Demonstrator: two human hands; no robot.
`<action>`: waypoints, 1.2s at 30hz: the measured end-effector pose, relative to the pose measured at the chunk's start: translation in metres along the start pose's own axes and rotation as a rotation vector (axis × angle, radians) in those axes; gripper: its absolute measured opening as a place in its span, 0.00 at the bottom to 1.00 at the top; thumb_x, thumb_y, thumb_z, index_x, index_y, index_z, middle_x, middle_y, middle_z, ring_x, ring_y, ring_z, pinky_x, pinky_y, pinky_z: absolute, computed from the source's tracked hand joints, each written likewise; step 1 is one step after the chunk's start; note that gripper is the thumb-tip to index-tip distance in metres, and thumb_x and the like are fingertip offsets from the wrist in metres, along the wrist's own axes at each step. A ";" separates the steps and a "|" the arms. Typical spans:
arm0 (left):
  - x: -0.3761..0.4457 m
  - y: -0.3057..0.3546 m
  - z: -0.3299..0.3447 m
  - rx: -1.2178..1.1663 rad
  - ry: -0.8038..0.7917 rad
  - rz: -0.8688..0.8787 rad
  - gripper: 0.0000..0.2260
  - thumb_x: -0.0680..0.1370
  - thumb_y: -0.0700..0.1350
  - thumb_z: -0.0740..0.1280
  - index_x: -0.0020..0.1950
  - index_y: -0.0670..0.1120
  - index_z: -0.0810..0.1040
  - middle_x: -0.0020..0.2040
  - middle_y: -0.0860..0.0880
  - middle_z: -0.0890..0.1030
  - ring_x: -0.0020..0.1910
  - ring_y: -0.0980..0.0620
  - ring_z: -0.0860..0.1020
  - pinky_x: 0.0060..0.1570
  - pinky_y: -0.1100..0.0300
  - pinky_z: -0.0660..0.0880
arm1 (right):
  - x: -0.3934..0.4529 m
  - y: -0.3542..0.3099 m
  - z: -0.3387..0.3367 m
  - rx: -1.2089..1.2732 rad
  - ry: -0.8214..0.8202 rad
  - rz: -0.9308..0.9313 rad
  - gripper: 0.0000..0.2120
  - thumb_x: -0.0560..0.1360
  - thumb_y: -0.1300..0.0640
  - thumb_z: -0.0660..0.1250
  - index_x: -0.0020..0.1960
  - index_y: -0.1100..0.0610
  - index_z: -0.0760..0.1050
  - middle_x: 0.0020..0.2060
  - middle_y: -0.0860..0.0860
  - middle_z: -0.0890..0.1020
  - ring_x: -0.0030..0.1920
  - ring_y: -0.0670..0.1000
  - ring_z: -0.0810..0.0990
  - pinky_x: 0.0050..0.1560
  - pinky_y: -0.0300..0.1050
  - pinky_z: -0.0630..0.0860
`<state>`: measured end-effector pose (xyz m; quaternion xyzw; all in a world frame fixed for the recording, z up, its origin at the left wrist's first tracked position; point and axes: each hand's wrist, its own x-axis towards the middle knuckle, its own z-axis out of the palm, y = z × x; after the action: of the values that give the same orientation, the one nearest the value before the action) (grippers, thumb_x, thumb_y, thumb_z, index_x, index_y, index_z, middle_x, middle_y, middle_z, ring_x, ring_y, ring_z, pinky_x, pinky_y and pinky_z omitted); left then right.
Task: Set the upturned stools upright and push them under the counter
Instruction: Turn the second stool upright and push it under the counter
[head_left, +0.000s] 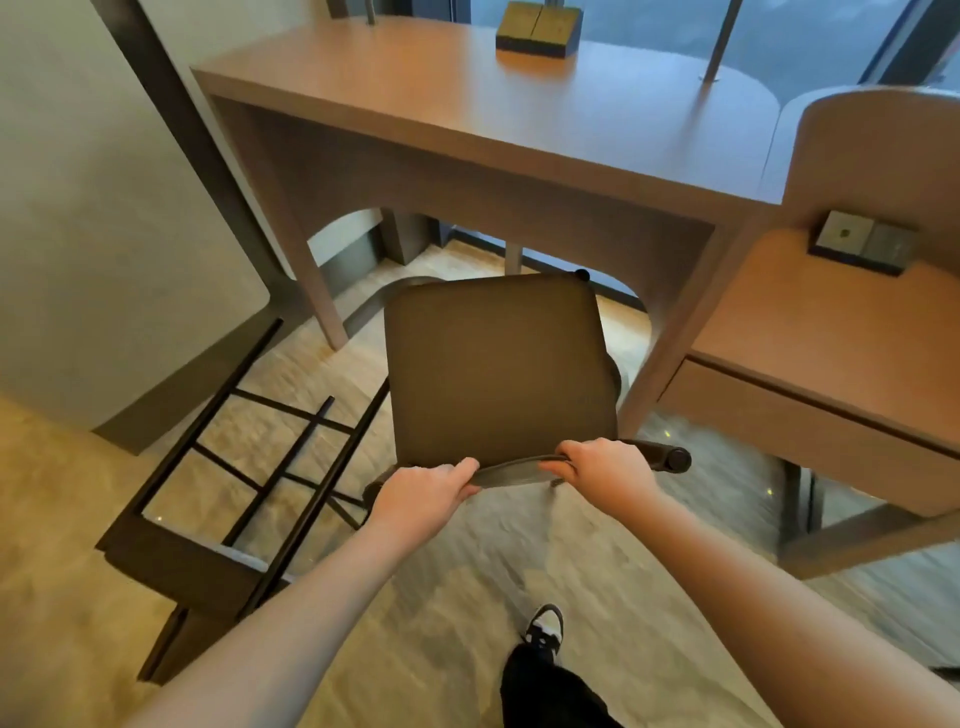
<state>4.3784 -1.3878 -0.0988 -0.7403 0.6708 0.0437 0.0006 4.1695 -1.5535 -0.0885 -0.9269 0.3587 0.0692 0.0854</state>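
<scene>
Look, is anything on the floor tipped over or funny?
Yes. A second stool lies on its side on the floor, left of the upright stool, with its dark legs and rungs pointing out sideways. The upright one stands before the counter, with the left hand and right hand gripping its near edge.

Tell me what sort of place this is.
Probably a hotel room or serviced flat: a built-in wooden counter against floor-length windows, socket plates set in the side unit, and bar stools, one upright, one overturned.
</scene>
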 end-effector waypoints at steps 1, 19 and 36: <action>0.014 -0.009 -0.007 0.005 -0.008 0.020 0.16 0.84 0.58 0.54 0.68 0.52 0.69 0.51 0.50 0.84 0.42 0.42 0.83 0.36 0.52 0.75 | 0.014 0.005 -0.006 -0.008 -0.013 -0.009 0.23 0.78 0.33 0.51 0.52 0.48 0.75 0.40 0.48 0.83 0.41 0.54 0.83 0.36 0.47 0.76; 0.171 -0.124 -0.073 0.014 -0.095 0.151 0.12 0.85 0.52 0.57 0.68 0.53 0.69 0.49 0.51 0.84 0.44 0.47 0.82 0.45 0.52 0.80 | 0.191 0.061 -0.089 -0.464 -0.209 0.082 0.19 0.81 0.41 0.56 0.42 0.50 0.77 0.33 0.47 0.79 0.38 0.51 0.78 0.61 0.60 0.64; 0.243 -0.174 -0.093 -0.052 -0.221 0.154 0.14 0.83 0.50 0.58 0.69 0.52 0.65 0.50 0.47 0.83 0.45 0.43 0.82 0.46 0.47 0.81 | 0.276 0.067 -0.118 -0.371 -0.347 0.162 0.20 0.79 0.37 0.56 0.52 0.48 0.80 0.38 0.46 0.79 0.40 0.50 0.77 0.55 0.53 0.65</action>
<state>4.5803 -1.6173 -0.0324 -0.6772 0.7200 0.1423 0.0523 4.3341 -1.8071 -0.0331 -0.8692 0.3931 0.2983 -0.0317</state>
